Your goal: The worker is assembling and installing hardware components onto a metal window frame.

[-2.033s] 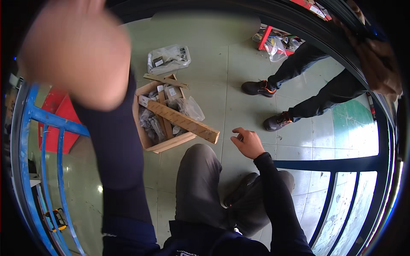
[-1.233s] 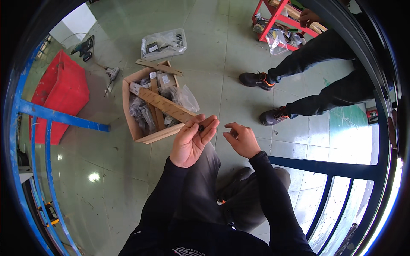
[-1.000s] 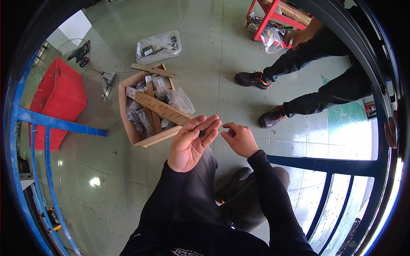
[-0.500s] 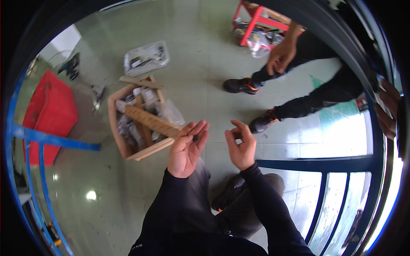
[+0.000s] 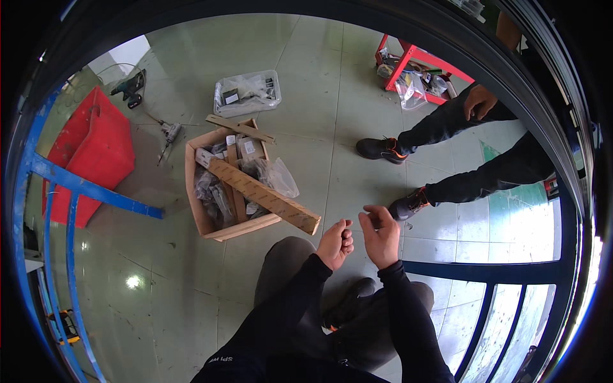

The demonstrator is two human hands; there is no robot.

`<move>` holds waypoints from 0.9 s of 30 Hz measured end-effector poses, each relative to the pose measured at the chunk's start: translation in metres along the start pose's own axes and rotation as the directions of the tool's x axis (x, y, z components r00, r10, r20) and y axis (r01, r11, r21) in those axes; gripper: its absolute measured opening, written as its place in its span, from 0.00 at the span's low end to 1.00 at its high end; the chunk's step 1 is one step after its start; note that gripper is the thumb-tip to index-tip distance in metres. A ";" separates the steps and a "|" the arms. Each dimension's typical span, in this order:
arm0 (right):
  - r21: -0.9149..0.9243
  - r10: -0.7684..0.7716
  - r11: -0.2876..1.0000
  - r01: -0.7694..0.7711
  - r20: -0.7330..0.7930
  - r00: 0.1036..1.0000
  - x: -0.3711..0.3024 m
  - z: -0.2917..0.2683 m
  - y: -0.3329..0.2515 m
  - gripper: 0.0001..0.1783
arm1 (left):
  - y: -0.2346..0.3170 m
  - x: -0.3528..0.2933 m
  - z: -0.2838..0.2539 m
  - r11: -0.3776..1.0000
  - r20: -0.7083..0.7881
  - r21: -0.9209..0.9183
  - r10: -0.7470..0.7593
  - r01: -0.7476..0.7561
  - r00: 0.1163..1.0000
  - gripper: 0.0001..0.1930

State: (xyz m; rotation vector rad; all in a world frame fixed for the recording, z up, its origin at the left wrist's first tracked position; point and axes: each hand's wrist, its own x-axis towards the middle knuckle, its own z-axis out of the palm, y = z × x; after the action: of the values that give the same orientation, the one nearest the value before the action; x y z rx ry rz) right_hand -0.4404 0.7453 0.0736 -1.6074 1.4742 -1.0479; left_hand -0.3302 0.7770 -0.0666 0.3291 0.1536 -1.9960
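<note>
My left hand [image 5: 336,245] is in front of my knees, its fingers curled in toward the palm. Whatever it holds, if anything, is hidden by the fingers. Just to its right is my right hand [image 5: 382,237], fingers bent and thumb held apart, with nothing visible in it. The two hands do not touch. Nearest to the left hand is the end of a long brown cardboard strip [image 5: 262,193], which lies slantwise across an open cardboard box [image 5: 193,191]. Inside the box are several plastic-wrapped parts [image 5: 220,203].
A clear plastic tray [image 5: 272,105] of small parts stands beyond the box. A cordless drill [image 5: 132,89], another power tool [image 5: 170,133] and a red bin [image 5: 102,153] are to the left. Blue metal bars [image 5: 96,188] flank me. A person's legs [image 5: 485,172] and a red cart [image 5: 408,60] are at right.
My left hand has turned and curled its fingers, where before it was open palm up with a small dark thing at its fingers. Both hands now sit lower; the view has shifted.
</note>
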 end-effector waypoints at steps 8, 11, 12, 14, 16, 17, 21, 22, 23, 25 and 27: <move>-0.007 -0.039 0.999 0.039 0.082 0.996 -0.001 0.010 -0.001 0.10 | 0.003 -0.003 0.021 0.975 -0.170 0.187 0.156 -0.123 0.973 0.10; -0.039 -0.038 0.998 0.041 0.082 0.996 0.007 0.010 0.013 0.09 | 0.013 -0.019 0.038 0.971 -0.183 0.117 0.228 -0.210 0.956 0.12; -0.087 -0.025 0.996 0.030 0.059 0.998 0.015 0.014 0.026 0.09 | 0.020 -0.030 0.042 0.969 -0.179 0.110 0.239 -0.222 0.954 0.12; -0.154 -0.028 0.987 0.035 0.044 0.999 0.032 0.015 0.050 0.10 | 0.037 -0.055 0.049 0.946 -0.107 0.107 0.316 -0.305 0.943 0.13; -0.306 0.124 0.948 -0.090 0.095 0.988 0.048 0.016 0.077 0.13 | 0.058 -0.092 0.044 0.891 -0.064 0.247 0.407 -0.381 0.911 0.17; -0.352 0.180 0.927 -0.131 0.111 0.977 0.060 0.016 0.092 0.17 | 0.068 -0.111 0.033 0.879 -0.134 0.295 0.426 -0.375 0.895 0.18; -0.583 -0.039 0.733 0.350 0.478 0.878 0.108 0.058 0.049 0.17 | 0.114 -0.195 -0.068 0.741 -0.449 0.559 0.648 -0.373 0.615 0.17; -0.595 -0.052 0.688 0.414 0.529 0.847 0.119 0.075 0.039 0.18 | 0.119 -0.213 -0.093 0.764 -0.526 0.545 0.632 -0.345 0.569 0.16; -0.583 -0.070 0.670 0.460 0.567 0.821 0.138 0.082 0.036 0.19 | 0.122 -0.219 -0.106 0.793 -0.555 0.513 0.598 -0.328 0.578 0.17; -0.572 -0.142 0.567 0.592 0.640 0.755 0.171 0.107 0.040 0.19 | 0.108 -0.211 -0.123 0.851 -0.608 0.455 0.512 -0.263 0.606 0.18; -0.536 -0.155 0.536 0.652 0.696 0.701 0.191 0.150 0.049 0.20 | 0.087 -0.204 -0.167 0.700 -0.541 0.714 0.570 -0.021 0.619 0.18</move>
State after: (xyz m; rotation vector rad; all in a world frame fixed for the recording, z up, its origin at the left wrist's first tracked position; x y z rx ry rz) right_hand -0.3207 0.5465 -0.0145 -2.7100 1.1191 0.0059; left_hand -0.1425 0.9581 -0.1612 1.5404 -0.1149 -1.3650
